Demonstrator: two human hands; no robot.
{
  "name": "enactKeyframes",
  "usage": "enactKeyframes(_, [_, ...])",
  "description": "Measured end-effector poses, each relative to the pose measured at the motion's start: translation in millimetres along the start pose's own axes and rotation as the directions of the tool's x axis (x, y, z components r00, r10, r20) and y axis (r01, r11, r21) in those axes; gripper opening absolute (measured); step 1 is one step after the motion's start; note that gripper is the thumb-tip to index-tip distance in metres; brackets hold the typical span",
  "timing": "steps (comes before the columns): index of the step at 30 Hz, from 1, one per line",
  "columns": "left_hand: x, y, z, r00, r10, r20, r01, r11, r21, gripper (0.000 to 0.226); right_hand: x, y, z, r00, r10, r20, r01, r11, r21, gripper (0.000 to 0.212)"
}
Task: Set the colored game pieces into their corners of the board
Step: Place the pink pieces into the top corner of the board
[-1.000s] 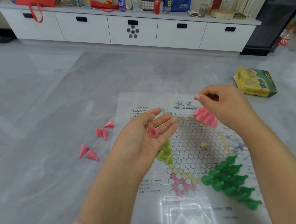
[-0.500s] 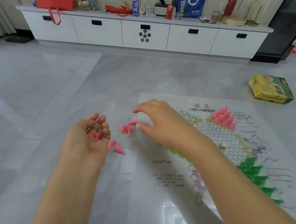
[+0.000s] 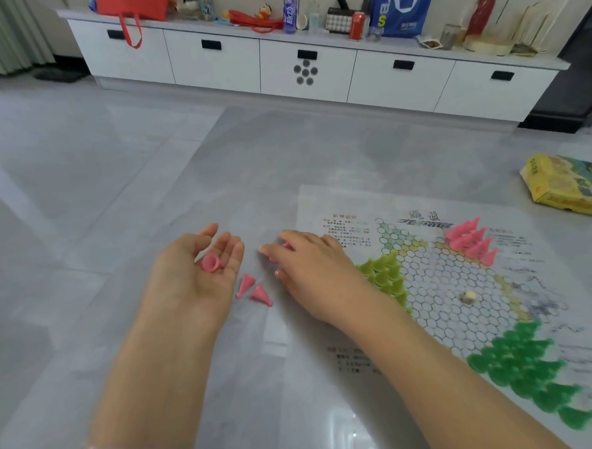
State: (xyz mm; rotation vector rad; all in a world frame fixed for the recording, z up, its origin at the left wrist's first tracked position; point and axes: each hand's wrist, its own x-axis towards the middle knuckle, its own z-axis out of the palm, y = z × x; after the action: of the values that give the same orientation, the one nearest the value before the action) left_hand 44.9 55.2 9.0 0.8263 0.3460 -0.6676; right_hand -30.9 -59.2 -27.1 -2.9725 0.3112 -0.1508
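The left hand (image 3: 201,274) is held palm up just above the floor (image 3: 80,201), left of the board (image 3: 428,286). Its fingers (image 3: 232,251) are spread and loosely curled, and one pink piece (image 3: 210,263) is cradled in the palm without being pinched. The right hand (image 3: 311,275) is held palm down at the board's left edge, with the forearm crossing the near part of the board. Its fingers are bent over a pink piece (image 3: 285,245), of which only a sliver is visible; whether that piece is gripped cannot be told. Two loose pink pieces (image 3: 253,290) lie on the floor between the hands. On the board, a pink group (image 3: 470,237) is set in the far corner, a light green group (image 3: 383,276) in the left corner, and a dark green group (image 3: 525,366) in the near right corner.

Compared with half a second ago, the left hand is opened wider, and the right hand is lowered onto the far loose pieces.
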Motion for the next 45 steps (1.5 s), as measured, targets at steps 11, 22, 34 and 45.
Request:
enactKeyframes(11, [-2, -2, 1, 0.999, -0.022, 0.039, 0.023, 1.000, -0.013, 0.022, -2, -1, -2, 0.998, -0.002, -0.066, 0.005, 0.998, 0.056, 0.013])
enactKeyframes(22, [-13, -24, 16, 0.892, -0.285, 0.352, 0.319, 0.947, -0.041, 0.033, -14, -16, -81, 0.993, 0.034, -0.113, 0.044, 0.786, 0.616, 0.012])
enactKeyframes(34, [-7, -21, 13, 0.965, -0.207, 0.162, 0.198, 0.978, 0.066, 0.021, -34, 44, -89, 0.968, 0.252, 0.010, -0.239, 0.901, 0.362, 0.017])
enactKeyframes(45, [-24, -41, 29, 0.848, -0.369, 0.379, 0.373, 0.926, 0.067, 0.038, -31, 12, -79, 0.995, -0.033, -0.092, 0.066, 0.917, 0.392, 0.021])
